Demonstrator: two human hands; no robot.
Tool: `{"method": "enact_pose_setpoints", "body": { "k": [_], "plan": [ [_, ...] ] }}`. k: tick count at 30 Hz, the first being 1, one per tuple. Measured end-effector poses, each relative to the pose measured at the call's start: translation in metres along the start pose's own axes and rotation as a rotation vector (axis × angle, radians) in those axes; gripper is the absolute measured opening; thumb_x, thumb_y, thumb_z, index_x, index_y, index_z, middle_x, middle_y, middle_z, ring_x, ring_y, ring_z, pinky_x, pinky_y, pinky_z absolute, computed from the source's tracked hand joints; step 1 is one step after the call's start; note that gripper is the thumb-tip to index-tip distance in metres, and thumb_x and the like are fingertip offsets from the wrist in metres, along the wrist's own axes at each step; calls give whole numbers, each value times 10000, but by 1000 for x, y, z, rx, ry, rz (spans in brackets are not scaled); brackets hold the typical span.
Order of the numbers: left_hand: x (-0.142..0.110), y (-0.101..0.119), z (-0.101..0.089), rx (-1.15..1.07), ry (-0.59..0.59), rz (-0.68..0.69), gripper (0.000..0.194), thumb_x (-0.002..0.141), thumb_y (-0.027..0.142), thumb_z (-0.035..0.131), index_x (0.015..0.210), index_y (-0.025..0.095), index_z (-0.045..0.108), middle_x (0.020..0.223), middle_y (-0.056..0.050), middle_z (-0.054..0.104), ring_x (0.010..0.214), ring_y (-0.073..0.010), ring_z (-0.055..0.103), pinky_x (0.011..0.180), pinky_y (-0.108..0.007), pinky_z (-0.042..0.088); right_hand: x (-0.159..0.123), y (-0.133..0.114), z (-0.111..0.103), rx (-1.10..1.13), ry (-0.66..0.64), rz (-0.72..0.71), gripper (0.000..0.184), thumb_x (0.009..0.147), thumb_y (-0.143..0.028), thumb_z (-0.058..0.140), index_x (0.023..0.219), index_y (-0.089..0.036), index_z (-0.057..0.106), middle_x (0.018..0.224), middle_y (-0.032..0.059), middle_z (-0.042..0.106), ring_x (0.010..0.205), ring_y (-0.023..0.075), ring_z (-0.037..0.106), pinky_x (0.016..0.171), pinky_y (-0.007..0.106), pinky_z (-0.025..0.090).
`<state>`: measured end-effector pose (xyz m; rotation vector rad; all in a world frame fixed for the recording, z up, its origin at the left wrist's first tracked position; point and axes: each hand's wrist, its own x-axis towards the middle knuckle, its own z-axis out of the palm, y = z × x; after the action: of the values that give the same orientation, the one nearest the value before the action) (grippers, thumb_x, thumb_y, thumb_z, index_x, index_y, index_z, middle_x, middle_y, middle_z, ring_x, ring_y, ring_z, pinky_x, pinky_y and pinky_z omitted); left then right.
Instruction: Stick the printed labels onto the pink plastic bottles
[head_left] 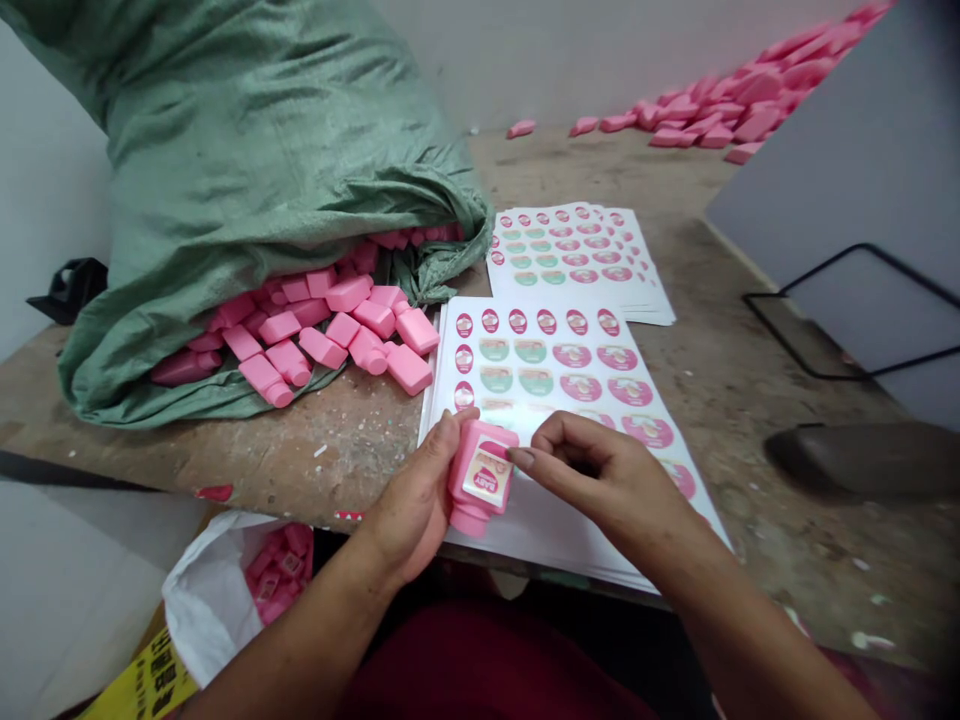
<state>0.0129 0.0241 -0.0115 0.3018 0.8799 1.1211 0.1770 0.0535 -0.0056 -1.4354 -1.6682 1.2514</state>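
My left hand (420,500) is closed around a small pink plastic bottle (471,522), which is tilted with its neck toward me. A sticker (487,472) with pink and cream print and the word BABY lies on the bottle's upward face. My right hand (592,470) has its fingers curled, and its thumb tip meets the sticker's upper right edge in a pinch; the index fingertip is hidden. Beneath both hands lies a stack of sticker sheets (555,520) printed with pink and green ovals.
A green woven sack (285,130) spills pink bottles (367,320) onto the worn table (360,440). More sticker sheets (570,250) lie behind. Pink bottles (720,105) are heaped at the back right. Below left hangs a white bag (210,590) holding labelled bottles. A black wire frame (817,265) stands right.
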Motion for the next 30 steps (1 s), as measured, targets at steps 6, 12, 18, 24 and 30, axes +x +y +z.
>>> {"method": "enact_pose_setpoints", "body": {
  "k": [6,12,18,24,30],
  "plan": [
    [-4,-1,-2,82,0,-24,379,839,306,713,1189,189,628,1178,-95,673,1102,-232,624,980,-372,480,0,2,-1,-80,22,3,321,771,-473,645,621,-219,518,572,-35,494,545,119,423,508,257,332],
    [-7,1,-4,123,-50,-65,468,830,209,693,1271,221,535,1292,-116,589,1027,-241,646,821,-386,555,-2,4,0,-154,73,-15,305,789,-471,640,650,-224,527,573,-36,504,549,123,425,524,264,337],
    [-7,-3,-6,163,-62,-76,550,767,149,742,1249,195,480,1192,-107,603,1007,-223,640,767,-330,558,-4,9,2,-225,119,-113,279,827,-465,617,691,-229,558,589,-28,568,543,130,456,540,272,337],
    [-9,-8,-3,179,-40,-73,636,660,74,792,1197,201,475,1131,-80,626,981,-209,642,742,-302,542,0,12,4,-280,297,-219,248,827,-434,643,704,-233,566,602,-26,572,557,134,453,573,281,342],
    [-9,-9,-5,91,-30,-101,582,699,155,801,1179,197,474,1206,-118,626,1026,-248,657,790,-356,556,-4,17,2,-57,210,-183,270,898,-452,564,751,-225,556,613,-43,504,545,116,456,518,251,360]
  ]
}}
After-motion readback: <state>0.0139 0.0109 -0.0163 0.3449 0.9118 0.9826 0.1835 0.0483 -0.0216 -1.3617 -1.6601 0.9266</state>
